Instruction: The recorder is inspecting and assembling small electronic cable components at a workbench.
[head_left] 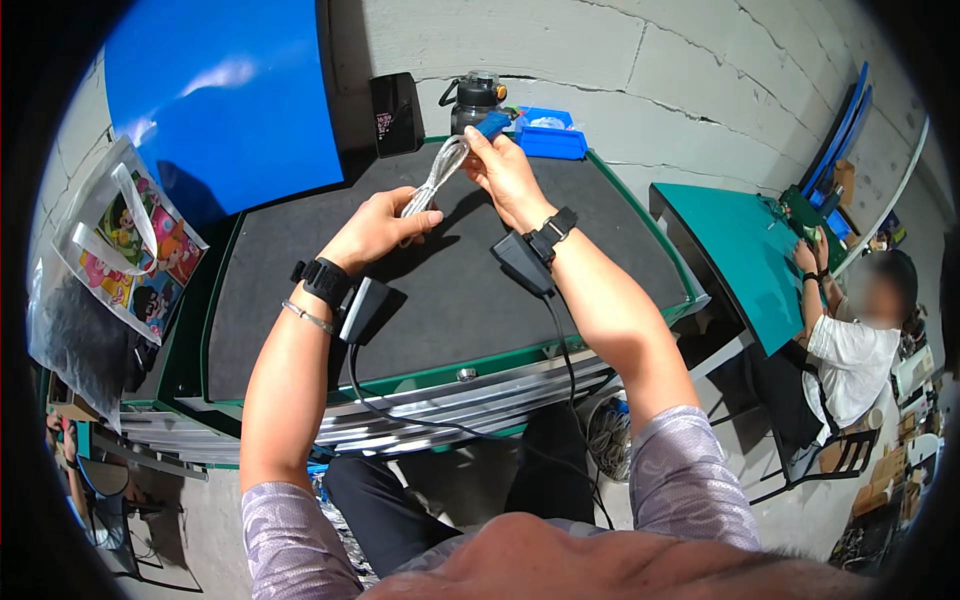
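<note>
A looped bundle of clear-silver cable (440,172) is stretched between my two hands above the dark mat of the workbench. My left hand (380,228) is closed around the lower end of the bundle, its thumb lying across the strands. At the far loop, my right hand (502,178) pinches the cable between thumb and fingers. A blue piece (492,124) juts out beyond the right fingertips; its kind, and whether it is held, I cannot make out. Each wrist wears a black strap with a small box and a black lead.
At the bench's (300,290) back stand a dark device with a screen (397,115), a bottle (478,98) and a blue bin (552,142). A patterned bag (140,240) hangs left. Right, a person (850,345) sits at a green table (715,240).
</note>
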